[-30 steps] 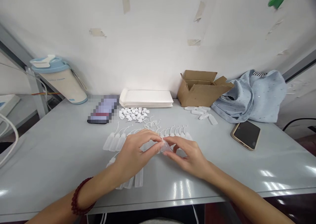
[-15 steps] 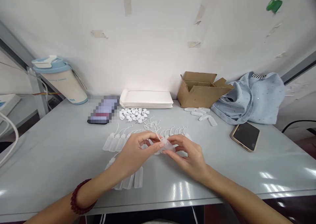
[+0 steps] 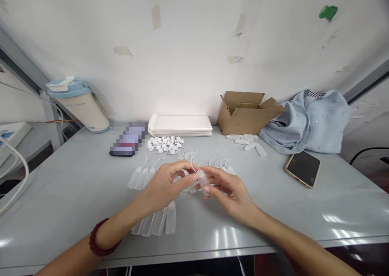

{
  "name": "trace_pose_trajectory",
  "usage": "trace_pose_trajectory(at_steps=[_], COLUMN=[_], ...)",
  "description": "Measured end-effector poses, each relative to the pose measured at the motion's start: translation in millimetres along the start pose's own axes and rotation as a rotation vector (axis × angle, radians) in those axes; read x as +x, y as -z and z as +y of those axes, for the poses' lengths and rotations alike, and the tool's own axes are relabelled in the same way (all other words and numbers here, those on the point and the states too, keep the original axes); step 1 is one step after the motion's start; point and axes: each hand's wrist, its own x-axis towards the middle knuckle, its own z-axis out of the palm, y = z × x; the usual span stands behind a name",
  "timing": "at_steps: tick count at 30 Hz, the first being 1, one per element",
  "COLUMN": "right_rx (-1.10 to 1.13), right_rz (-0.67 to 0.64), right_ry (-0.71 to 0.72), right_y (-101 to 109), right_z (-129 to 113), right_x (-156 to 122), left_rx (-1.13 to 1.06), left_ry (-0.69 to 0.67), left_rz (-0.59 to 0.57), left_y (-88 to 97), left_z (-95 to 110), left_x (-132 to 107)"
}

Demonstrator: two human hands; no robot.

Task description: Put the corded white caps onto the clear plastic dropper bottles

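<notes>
A small translucent plastic bottle [image 3: 203, 180] is between my hands at mid-table, nearly upright. My right hand [image 3: 232, 189] grips its body between thumb and fingers. My left hand [image 3: 167, 182] pinches at the bottle's neck, where a thin white strap [image 3: 192, 165] rises; the exact contact is partly hidden. Behind my hands lies a row of similar bottles [image 3: 141, 179] with curved straps, partly covered by my fingers. Nearer the front edge are several more bottles [image 3: 170, 220], beneath my left forearm. White caps [image 3: 165, 144] and loose straps [image 3: 187, 152] lie farther back.
Against the wall stand stacked white trays [image 3: 180, 125] and an open cardboard box [image 3: 247, 120]. Several translucent bottles [image 3: 259, 149] lie before the box. A tumbler [image 3: 86, 110] and a phone [image 3: 127, 140] are left; blue cloth [image 3: 319, 122] and another phone [image 3: 303, 168] are right.
The bottle has turned from tilted sideways to nearly upright, and my right fingers have shifted on it. My left hand stays at its neck. The camera view has moved slightly.
</notes>
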Motion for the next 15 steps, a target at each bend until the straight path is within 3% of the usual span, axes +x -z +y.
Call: trace_pose_trajectory(at_steps=[3, 5, 8, 11, 15], right_rx=[0.107, 0.171, 0.260, 0.321, 0.347], right_rz=[0.052, 0.066, 0.070, 0.068, 0.060], right_ry=[-0.117, -0.184, -0.246, -0.279, -0.306], right_y=[-0.4, -1.3, -2.7, -3.5, -4.8], right_z=[-0.3, -0.6, -2.4, -4.4, -3.9], right_x=[1.2, 2.1, 3.6, 4.8, 5.8], left_rx=[0.298, 0.483, 0.664, 0.773, 0.869], left_ry=[-0.250, -0.511, -0.736, -0.761, -0.807], left_rz=[0.274, 0.356, 0.266, 0.221, 0.247], left_y=[-1.5, -3.1, -5.1, -6.6, -6.7], left_z=[-4.9, -7.5, -9.3, -8.6, -4.8], left_x=[-1.9, -3.2, -4.1, -3.5, -2.8])
